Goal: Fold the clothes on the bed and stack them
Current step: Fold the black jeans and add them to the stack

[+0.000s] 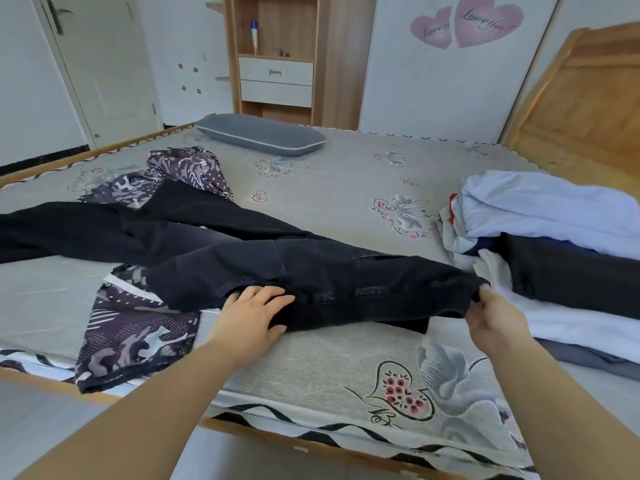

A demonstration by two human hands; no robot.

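A pair of black jeans lies stretched across the bed, legs running to the far left and waistband toward me. My left hand rests flat on the waistband near its left end, thumb curled under the edge. My right hand pinches the waistband's right corner, lifting it slightly. A purple patterned garment lies under the jeans, with more of it showing behind them. On the right sits a stack of folded clothes, white, pale blue and black.
The bed has a grey floral mattress cover and a wooden frame along the near edge. A grey pillow lies at the far side. A wooden headboard rises at the right, a shelf unit behind.
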